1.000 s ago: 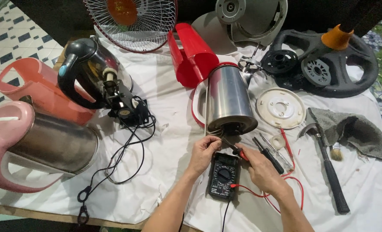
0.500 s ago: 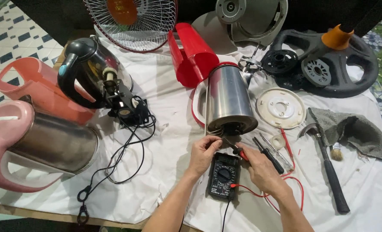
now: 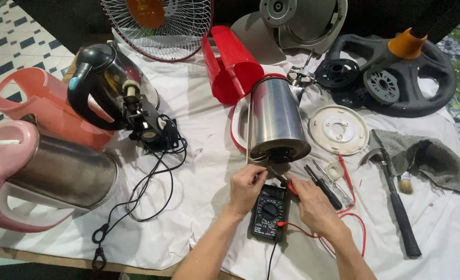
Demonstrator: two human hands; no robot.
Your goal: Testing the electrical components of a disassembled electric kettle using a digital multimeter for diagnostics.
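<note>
The steel kettle body (image 3: 274, 122) lies on its side, long axis pointing away from you, its open base just beyond both hands. Your left hand (image 3: 245, 184) pinches a black probe (image 3: 272, 172) there; your right hand (image 3: 313, 202) pinches the red probe (image 3: 291, 187), above the multimeter (image 3: 269, 212).

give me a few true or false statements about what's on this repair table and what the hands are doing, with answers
1. The multimeter lies between the left hand and the right hand. True.
2. The steel kettle body stands upright. False: it lies on its side, its base toward the hands.
3. A hammer lies right of the hands. True.
4. The fan grille lies at the near table edge. False: it is at the far edge.
5. The grey rag covers the multimeter. False: it lies beside the hammer.
</note>
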